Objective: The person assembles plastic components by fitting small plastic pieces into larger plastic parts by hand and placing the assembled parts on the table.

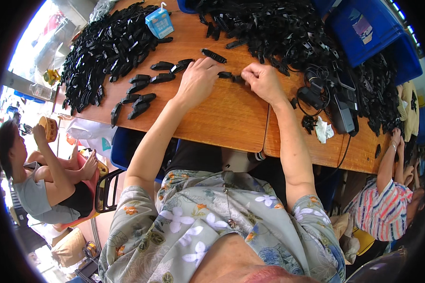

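My left hand (197,81) is over the wooden table, its fingers bent and closed at one end of a small black oblong piece (225,75). Facing it, my right hand (264,83) is curled in a pinch on a dark bit (238,79) that lies in line with that piece. Whether the two are joined is too small to tell. Just beyond my left fingertips lies a ribbed black piece (213,55). Several like pieces (162,78) rest in loose rows left of my left hand.
Heaps of black pieces (113,52) cover the table's far left and far right. A blue drink carton (159,23) with a straw stands at the back. On the right are cables, a grey-black device (343,113), crumpled tissue (323,130) and blue crates (363,35). People sit on both sides.
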